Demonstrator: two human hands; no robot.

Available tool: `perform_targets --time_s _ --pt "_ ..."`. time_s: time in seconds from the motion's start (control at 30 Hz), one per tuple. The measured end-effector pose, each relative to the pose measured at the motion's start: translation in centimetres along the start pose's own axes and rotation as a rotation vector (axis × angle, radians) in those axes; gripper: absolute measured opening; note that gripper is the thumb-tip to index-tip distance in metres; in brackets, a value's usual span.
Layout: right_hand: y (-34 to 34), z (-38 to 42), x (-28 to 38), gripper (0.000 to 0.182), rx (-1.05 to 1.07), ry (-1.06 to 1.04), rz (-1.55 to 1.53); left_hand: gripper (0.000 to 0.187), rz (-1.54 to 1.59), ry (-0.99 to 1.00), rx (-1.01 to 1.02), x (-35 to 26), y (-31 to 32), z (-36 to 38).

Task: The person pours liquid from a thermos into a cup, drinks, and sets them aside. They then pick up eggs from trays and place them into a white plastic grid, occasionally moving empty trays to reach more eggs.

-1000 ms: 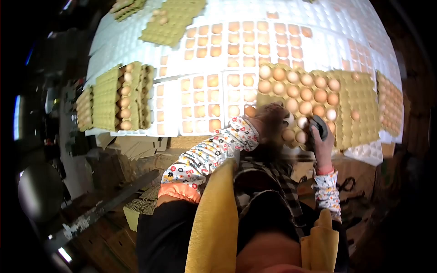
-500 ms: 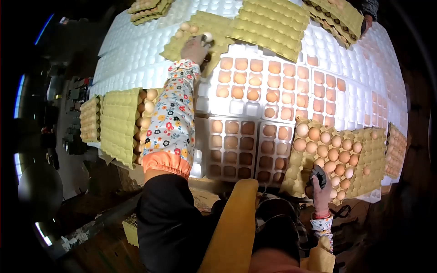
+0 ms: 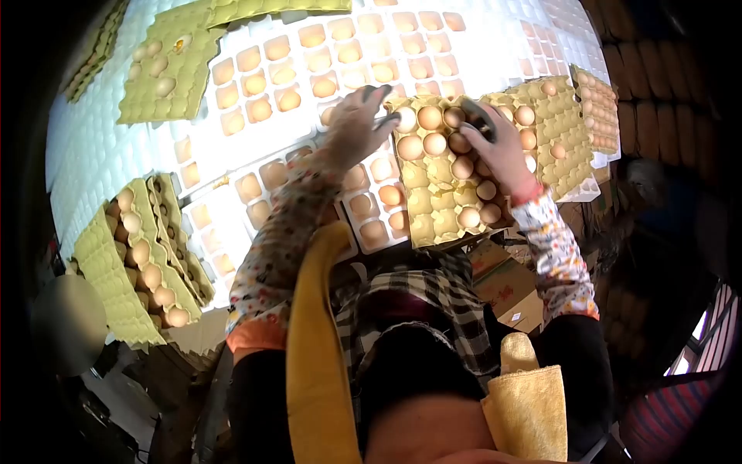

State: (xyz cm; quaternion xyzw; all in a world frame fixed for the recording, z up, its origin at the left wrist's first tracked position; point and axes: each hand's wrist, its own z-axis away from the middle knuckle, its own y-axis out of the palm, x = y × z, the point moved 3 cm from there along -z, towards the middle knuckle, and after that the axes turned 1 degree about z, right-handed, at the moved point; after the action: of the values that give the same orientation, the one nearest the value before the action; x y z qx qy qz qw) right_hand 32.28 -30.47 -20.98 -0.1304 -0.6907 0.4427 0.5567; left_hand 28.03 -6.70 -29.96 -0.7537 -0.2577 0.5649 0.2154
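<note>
Yellow cloth strip [image 3: 321,348]: is hanging along the lower middle of the frame, beside a plaid garment [image 3: 452,294].
Floral sleeves [image 3: 560,247]: are covering both forearms, their orange cuffs lying toward the lower edge.
Cardboard box [image 3: 510,286]: is sitting below the tray, right of centre.
Egg tray [image 3: 425,209]: is lying right of centre; its lower-left cells are standing bare.
Eggs [image 3: 435,144]: are filling cells along the upper part and right side of that tray.
Right hand [image 3: 502,151]: is arching over the tray's upper right, fingers curling just above the eggs; whether the grip is grasping one, cannot tell.
Left hand [image 3: 359,131]: is hovering at the tray's upper-left corner, beside a pale egg [image 3: 404,120]; grip is standing released, thumb and fingers parting.
Neighbouring tray [image 3: 568,127]: is adjoining on the right, carrying a few scattered eggs.
Leaning trays [image 3: 104,259]: are tilting at the left of the frame, a row of eggs showing between them.
White trays [image 3: 255,139]: are spreading across the centre and top, many cells holding eggs.
Far pulp tray [image 3: 147,100]: is lying upper left, bearing several eggs and a broken egg [image 3: 182,45], yolk showing.
</note>
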Motion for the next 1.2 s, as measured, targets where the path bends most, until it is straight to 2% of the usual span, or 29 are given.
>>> perform_targets --time_s 0.03,0.1,0.2,0.23,0.3,0.33,0.37,0.43,0.47,0.5,0.57,0.6,0.67,0.7,0.73,0.77,0.83,0.87,0.9,0.93,0.97,1.0,1.03,1.07,1.1,1.17,1.2 --pt "1.0 -1.8 0.7 0.048 0.027 -0.13 0.121 0.053 -0.106 -0.083 0.142 -0.7 1.9 -0.8" --pt "4.2 -4.3 -0.5 0.057 0.223 -0.328 0.397 0.055 -0.353 -0.083 0.319 -1.5 3.5 -1.5" --pt "4.7 -5.9 -0.3 0.05 0.497 -0.234 0.475 0.053 -0.54 -0.121 0.479 -2.5 2.3 -2.3" --pt "3.6 -5.4 -0.9 0.044 0.335 -0.239 0.309 0.053 -0.525 -0.057 0.438 -2.5 2.3 -1.8" --pt "1.6 -3.9 -3.2 0.04 0.231 0.232 -0.507 0.051 -0.491 0.077 0.333 -2.2 2.5 -1.3" --pt "0.9 -2.9 -3.2 0.037 0.14 0.462 -0.991 0.052 -0.507 0.141 0.35 -2.2 3.2 -1.1" --pt "0.3 -1.8 -2.9 0.035 0.113 0.529 -0.973 0.053 -0.494 0.109 0.38 -1.7 3.7 -1.0" --pt "1.4 -2.7 -3.3 0.037 0.427 0.346 -0.466 0.054 -0.472 0.071 0.458 -2.7 3.3 -2.0" --pt "1.8 -2.1 -1.6 0.036 0.462 0.038 -0.012 0.048 -0.413 0.047 0.353 -3.8 2.2 -2.5" --pt "2.9 -1.0 0.8 0.031 0.371 -0.115 0.47 0.044 -0.073 -0.126 0.186 -3.5 1.7 -2.6" --pt "8.2 -0.4 -2.0 0.028 0.429 -0.258 0.873 0.035 0.6 -0.461 -0.132 -1.6 0.8 -1.7" --pt "7.7 -0.6 -1.1 0.041 0.452 -0.189 0.871 0.026 1.209 -0.802 -0.215 -2.4 -0.2 -1.2" --pt "4.1 -1.0 -0.4 0.037 0.412 -0.119 0.391 0.033 0.9 -0.539 0.006 0.5 0.7 0.4" --pt "1.9 -0.7 -0.3 0.033 0.383 -0.06 0.101 0.034 1.011 -0.653 0.075 -0.6 1.0 0.2" --pt "0.6 -0.1 -1.8 0.041 0.391 0.125 -0.262 0.046 0.466 -0.504 0.307 -2.4 1.5 0.0" --pt "0.0 0.8 -3.6 0.047 0.379 0.367 -0.7 0.054 -0.029 -0.251 0.324 -5.1 1.4 0.6" --pt "-2.3 0.9 -2.6 0.053 0.248 0.41 -1.117 0.056 -0.312 -0.15 0.473 -5.8 3.0 1.1" --pt "-3.0 0.6 -2.5 0.058 0.234 0.457 -1.075 0.054 -0.185 -0.176 0.386 -5.3 3.2 1.5" --pt "-3.3 -0.5 -3.7 0.053 0.35 0.457 -0.936 0.052 -0.066 -0.195 0.298 -4.1 3.1 1.8" --pt "-3.4 -1.9 -3.8 0.051 0.356 0.29 -0.567 0.049 0.056 -0.222 0.21 -3.7 2.8 1.9" --pt "-2.8 -3.0 -3.2 0.05 0.359 0.119 -0.204 0.048 0.521 -0.466 0.19 -3.3 2.7 2.4" --pt "-2.3 -3.7 -1.6 0.05 0.323 -0.095 0.401 0.047 0.983 -0.708 0.156 -3.5 2.1 3.3" --pt "-1.1 -3.9 -0.5 0.056 0.347 -0.223 0.754 0.046 1.448 -0.95 0.101 -3.7 1.6 4.7" --pt "0.1 -4.3 -0.5 0.056 0.373 -0.267 0.839 0.03 1.277 -0.579 0.072 -3.1 2.0 5.8" --pt "1.2 -4.9 -0.7 0.056 0.395 -0.317 0.93 0.028 1.252 -0.584 0.154 -5.1 0.3 4.9" --pt "2.2 -5.9 -0.5 0.058 0.471 -0.403 1.052 0.027 1.155 -0.505 0.109 -6.4 -0.7 6.0" --pt "1.7 -6.2 0.3 0.054 0.475 -0.383 0.981 0.028 1.412 -0.619 0.124 -4.8 0.3 7.2"
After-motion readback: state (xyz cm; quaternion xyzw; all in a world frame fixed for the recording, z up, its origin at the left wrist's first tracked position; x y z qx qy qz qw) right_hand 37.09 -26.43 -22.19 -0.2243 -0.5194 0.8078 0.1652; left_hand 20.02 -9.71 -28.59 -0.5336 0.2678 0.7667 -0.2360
